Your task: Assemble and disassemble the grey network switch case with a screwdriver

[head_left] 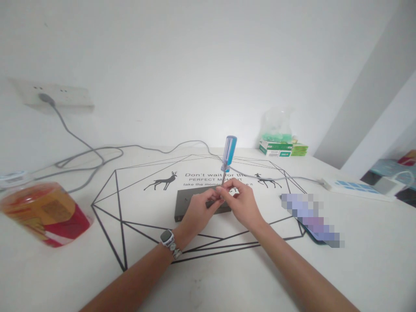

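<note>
A screwdriver (229, 154) with a clear blue handle stands nearly upright, handle up, over a flat black box (182, 203) on the table. Low on its metal shaft, the fingers of my right hand (242, 203) are pinched together. My left hand (200, 210) rests over the box with its thumb and fingers closed beside the shaft's lower end; whatever is between them is too small to tell. The screwdriver's tip is hidden by my fingers, and both hands cover much of the box.
On the left stands a red and yellow cup (48, 214). A phone (312, 219) lies to the right, near a white power strip (357, 189). Its grey cable (191, 141) runs along the back. Small green-and-white boxes (276, 148) with a plastic bag stand at the wall.
</note>
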The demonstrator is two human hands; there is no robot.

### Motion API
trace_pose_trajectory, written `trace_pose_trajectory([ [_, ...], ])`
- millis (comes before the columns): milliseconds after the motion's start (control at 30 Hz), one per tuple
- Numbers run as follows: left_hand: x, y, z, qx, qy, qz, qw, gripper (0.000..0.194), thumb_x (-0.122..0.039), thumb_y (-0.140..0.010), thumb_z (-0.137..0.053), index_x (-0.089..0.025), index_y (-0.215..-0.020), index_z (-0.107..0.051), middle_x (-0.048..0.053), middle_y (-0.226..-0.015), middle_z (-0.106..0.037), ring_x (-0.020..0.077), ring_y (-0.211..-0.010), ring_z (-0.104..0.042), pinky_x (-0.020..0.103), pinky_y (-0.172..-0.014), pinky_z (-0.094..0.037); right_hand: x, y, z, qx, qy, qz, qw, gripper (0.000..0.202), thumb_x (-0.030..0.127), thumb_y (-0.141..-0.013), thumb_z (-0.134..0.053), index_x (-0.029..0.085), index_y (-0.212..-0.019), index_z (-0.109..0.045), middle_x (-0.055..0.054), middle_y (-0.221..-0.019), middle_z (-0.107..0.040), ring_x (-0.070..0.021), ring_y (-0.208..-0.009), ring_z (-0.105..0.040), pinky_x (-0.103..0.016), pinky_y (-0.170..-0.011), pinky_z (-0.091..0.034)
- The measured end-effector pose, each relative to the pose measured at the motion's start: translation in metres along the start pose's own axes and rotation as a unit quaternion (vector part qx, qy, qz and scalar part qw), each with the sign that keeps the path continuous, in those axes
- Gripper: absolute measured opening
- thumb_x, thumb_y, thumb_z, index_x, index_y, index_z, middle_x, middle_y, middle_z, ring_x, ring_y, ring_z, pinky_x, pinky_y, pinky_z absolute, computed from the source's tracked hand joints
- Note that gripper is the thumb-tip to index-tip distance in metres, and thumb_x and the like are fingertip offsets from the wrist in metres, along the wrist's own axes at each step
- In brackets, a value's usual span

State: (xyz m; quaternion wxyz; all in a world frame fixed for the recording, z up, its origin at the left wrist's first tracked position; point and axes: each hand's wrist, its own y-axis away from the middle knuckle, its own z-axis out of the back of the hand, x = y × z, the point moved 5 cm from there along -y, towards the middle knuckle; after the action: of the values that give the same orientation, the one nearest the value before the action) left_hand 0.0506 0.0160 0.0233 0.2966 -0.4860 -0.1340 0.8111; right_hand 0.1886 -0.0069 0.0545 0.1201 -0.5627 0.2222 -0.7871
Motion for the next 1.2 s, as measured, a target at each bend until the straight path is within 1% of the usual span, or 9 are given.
trace_pose_trajectory([
  [133,-0.0008,0.0,-0.0019,0.029,-0.011,-0.009,0.999,0.019,-0.024,-0.094,-0.055,-0.019,-0.091,-0.073,0.002,-0.089,-0.08,0.0197,-0.084,-0.073,0.029,-0.078,-0.053,-0.0018,-0.0009,-0.0006,0.03,0.0,0.017,0.999,0.024,0.04,-0.09,-0.06,0.021,-0.096,-0.072,-0.007,-0.099,-0.075,-0.0207,-0.084,-0.067,-0.027,-0.056,-0.05],
  [233,-0.002,0.0003,-0.0028,0.029,-0.015,-0.014,0.999,0.02,-0.023,-0.094,-0.053,-0.019,-0.094,-0.073,0.003,-0.094,-0.081,0.0201,-0.085,-0.073,0.029,-0.078,-0.054,-0.0038,-0.0019,-0.0006,0.052,-0.011,0.017,0.998,0.025,0.038,-0.092,-0.056,0.021,-0.098,-0.074,-0.007,-0.104,-0.076,-0.0202,-0.083,-0.068,-0.028,-0.058,-0.051],
  [333,-0.0029,0.0006,-0.0036,0.023,-0.01,-0.012,1.0,0.019,-0.024,-0.094,-0.053,-0.019,-0.097,-0.072,0.004,-0.095,-0.08,0.0205,-0.088,-0.074,0.03,-0.079,-0.054,-0.0042,-0.0025,0.0007,0.04,-0.005,0.012,0.999,0.023,0.038,-0.09,-0.06,0.02,-0.092,-0.074,-0.007,-0.099,-0.077,-0.0199,-0.079,-0.067,-0.028,-0.057,-0.05],
  [500,-0.0019,0.0004,-0.0019,0.0,-0.002,0.005,1.0,0.013,-0.028,-0.091,-0.061,-0.019,-0.094,-0.07,0.004,-0.094,-0.08,0.0205,-0.087,-0.074,0.03,-0.08,-0.054,-0.0035,-0.0011,0.0025,-0.002,0.008,0.003,1.0,0.019,0.037,-0.086,-0.066,0.02,-0.078,-0.07,-0.003,-0.075,-0.072,-0.0195,-0.074,-0.066,-0.027,-0.057,-0.048],
  [600,-0.0012,0.0,-0.0021,0.015,-0.019,0.004,1.0,0.015,-0.027,-0.093,-0.059,-0.019,-0.09,-0.071,0.003,-0.088,-0.08,0.0207,-0.083,-0.073,0.03,-0.078,-0.053,-0.0036,-0.0002,0.0021,-0.002,0.012,0.011,1.0,0.021,0.039,-0.087,-0.065,0.02,-0.085,-0.071,-0.005,-0.083,-0.074,-0.02,-0.078,-0.066,-0.027,-0.056,-0.048],
  [733,-0.0011,-0.0001,-0.0021,0.033,-0.029,-0.005,0.999,0.019,-0.023,-0.093,-0.054,-0.019,-0.092,-0.073,0.003,-0.091,-0.081,0.0212,-0.084,-0.074,0.03,-0.077,-0.053,-0.0054,-0.0003,-0.0025,0.051,-0.012,0.014,0.999,0.027,0.039,-0.091,-0.058,0.02,-0.102,-0.073,-0.007,-0.098,-0.076,-0.0201,-0.081,-0.067,-0.027,-0.054,-0.05],
  [900,-0.0034,0.0008,-0.0012,0.036,-0.027,-0.019,0.999,0.022,-0.019,-0.093,-0.051,-0.02,-0.096,-0.073,0.003,-0.096,-0.081,0.0207,-0.09,-0.075,0.029,-0.079,-0.055,-0.0068,-0.0007,-0.0019,0.041,-0.01,0.008,0.999,0.022,0.036,-0.089,-0.06,0.02,-0.096,-0.073,-0.006,-0.092,-0.076,-0.0188,-0.075,-0.067,-0.027,-0.056,-0.05],
  [1100,-0.0042,0.0004,0.0001,0.039,-0.058,-0.009,0.997,0.016,-0.027,-0.094,-0.057,-0.019,-0.091,-0.071,0.003,-0.09,-0.08,0.0202,-0.082,-0.074,0.029,-0.074,-0.052,-0.004,0.0002,0.0011,0.005,0.004,0.011,1.0,0.015,0.034,-0.084,-0.067,0.02,-0.084,-0.07,-0.002,-0.073,-0.071,-0.0177,-0.07,-0.065,-0.026,-0.056,-0.046],
  [1200,-0.0039,0.0,0.0005,0.039,-0.052,-0.008,0.998,0.017,-0.025,-0.094,-0.057,-0.02,-0.09,-0.072,0.002,-0.088,-0.08,0.02,-0.08,-0.074,0.028,-0.074,-0.052,-0.0024,0.0003,0.0012,0.007,0.01,0.01,1.0,0.018,0.037,-0.084,-0.067,0.02,-0.09,-0.072,-0.003,-0.077,-0.073,-0.0181,-0.072,-0.066,-0.025,-0.053,-0.047],
])
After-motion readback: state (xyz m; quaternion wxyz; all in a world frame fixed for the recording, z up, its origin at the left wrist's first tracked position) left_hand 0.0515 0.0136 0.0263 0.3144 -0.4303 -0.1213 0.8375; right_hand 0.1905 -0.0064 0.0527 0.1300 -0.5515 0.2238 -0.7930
